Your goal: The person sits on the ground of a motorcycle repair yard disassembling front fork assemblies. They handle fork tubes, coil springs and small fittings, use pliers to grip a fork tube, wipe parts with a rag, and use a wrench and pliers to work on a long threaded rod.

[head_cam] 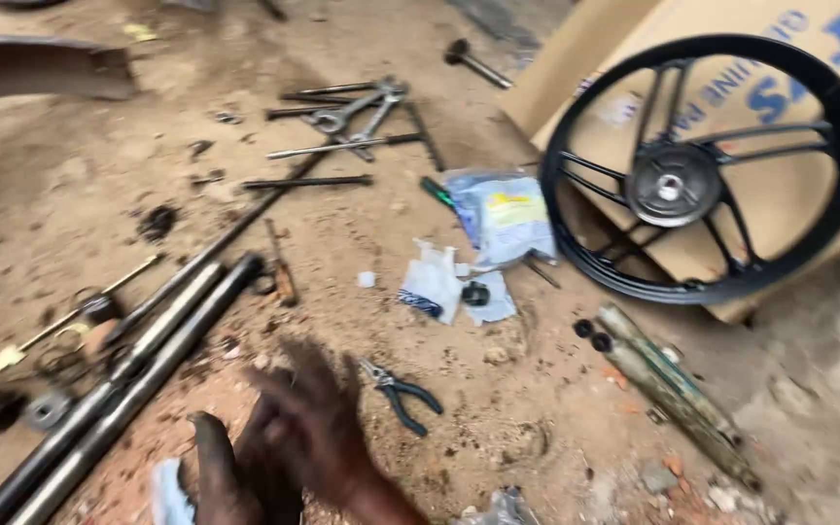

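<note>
Nearest, a grimy hand (308,428) hangs blurred over the dirt floor (537,389), its fingers (289,389) spread apart and clamped on nothing; which hand it is I cannot tell for sure, though it reads as the right, and a second dark shape (216,467) just left of it, by a scrap of white cloth (169,494), may be the left, its grip unclear. Just right of the fingers lie blue-handled pliers (401,394), flat on the floor within easy reach, not touched. To the left, two long tubes (138,374) lie side by side, running near-left to far. Farther on, torn white wrappers (444,287) and a plastic bag (503,214) sit open. At right a black wheel (707,165) rests on cardboard (624,49), probably to keep it off the dirt. Farthest, spanners (352,112) and rods (308,182) lie scattered in a loose heap.
</note>
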